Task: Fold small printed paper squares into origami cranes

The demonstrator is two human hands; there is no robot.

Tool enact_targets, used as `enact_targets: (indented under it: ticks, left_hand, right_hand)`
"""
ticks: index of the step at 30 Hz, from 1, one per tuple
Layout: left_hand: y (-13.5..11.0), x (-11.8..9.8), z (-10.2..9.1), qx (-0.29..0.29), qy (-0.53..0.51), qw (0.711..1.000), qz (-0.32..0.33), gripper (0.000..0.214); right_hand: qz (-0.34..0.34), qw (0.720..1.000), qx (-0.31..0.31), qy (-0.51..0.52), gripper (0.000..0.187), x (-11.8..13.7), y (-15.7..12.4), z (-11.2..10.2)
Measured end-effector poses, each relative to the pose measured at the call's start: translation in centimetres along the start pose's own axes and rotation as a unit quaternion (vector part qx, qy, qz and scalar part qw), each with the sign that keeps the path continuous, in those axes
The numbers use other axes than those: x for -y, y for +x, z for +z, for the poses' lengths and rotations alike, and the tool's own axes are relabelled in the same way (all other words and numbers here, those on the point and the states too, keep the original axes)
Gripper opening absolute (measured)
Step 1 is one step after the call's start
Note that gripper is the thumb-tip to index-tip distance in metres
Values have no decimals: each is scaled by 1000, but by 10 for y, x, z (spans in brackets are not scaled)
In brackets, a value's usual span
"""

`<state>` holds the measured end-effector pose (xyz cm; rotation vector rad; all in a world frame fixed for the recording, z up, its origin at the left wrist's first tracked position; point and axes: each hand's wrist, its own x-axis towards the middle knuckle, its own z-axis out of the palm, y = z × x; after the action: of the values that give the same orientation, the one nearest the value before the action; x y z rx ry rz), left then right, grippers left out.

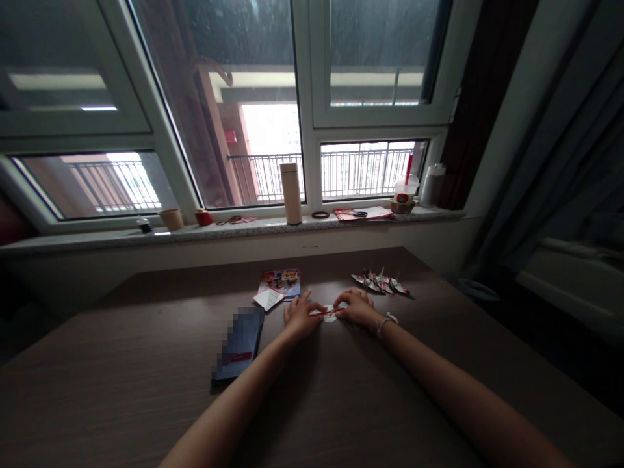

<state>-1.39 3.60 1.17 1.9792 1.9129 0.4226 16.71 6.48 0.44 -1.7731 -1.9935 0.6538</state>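
A small piece of folded paper (330,314), white with red marks, lies on the table between my two hands. The fingers of my left hand (303,314) press on its left side. At its right side, my right hand (358,308) has thumb and fingers closed on the paper. Just beyond the left hand are a colourful printed leaflet (280,282) and a white folded paper square (268,299). Past the right hand sits a cluster of folded paper cranes (381,281). The fingertips partly cover the paper.
A phone (240,348) lies on the brown table (160,338) left of my forearm. Along the windowsill (263,225) stand a tall flask (291,195), a paper cup (171,220), scissors (359,214) on a stack of papers, a drink cup (405,190) with a straw and a white bottle (433,185).
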Motion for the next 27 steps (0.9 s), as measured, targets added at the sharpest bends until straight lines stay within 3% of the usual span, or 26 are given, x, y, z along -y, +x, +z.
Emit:
enact_targets:
  ticks: [12, 20, 27]
  left_hand:
    - [0, 4, -2, 18, 8, 1000, 15, 31]
    - [-8, 11, 8, -64, -6, 997, 50, 40]
    - [-7, 17, 17, -95, 0, 993, 74, 36]
  right_hand:
    - [-28, 999, 22, -1, 28, -10, 3, -4]
    - [-70, 997, 1, 19, 26, -22, 1, -1]
    - [-106, 994, -28, 20, 37, -29, -2, 5]
